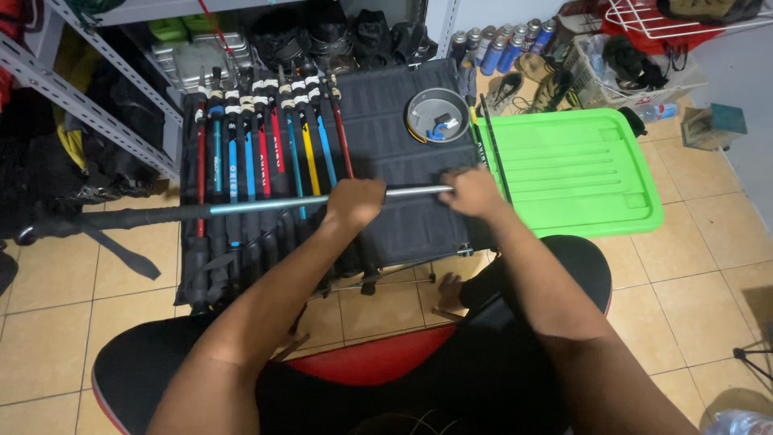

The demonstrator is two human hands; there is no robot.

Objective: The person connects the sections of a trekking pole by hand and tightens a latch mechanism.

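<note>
The left hand (pixel 354 201) and the right hand (pixel 473 193) are both closed around a trekking pole (pixel 266 205), held level across a low black cot (pixel 403 137) with its black grip end out to the left. Behind the pole, a row of coloured trekking poles (pixel 258 153) lies on the cot beside a round metal pan (pixel 437 114), and a green plastic tray (pixel 576 169) sits just right of the cot

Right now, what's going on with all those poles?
A seated person holds one trekking pole level across a dark folding cot. The left hand grips the silver shaft near its middle, and the right hand closes on its end. More folded poles, in red, blue and yellow, lie side by side on the cot. A round metal bowl with small parts sits further back, and a green plastic lid lies to the right.
</note>
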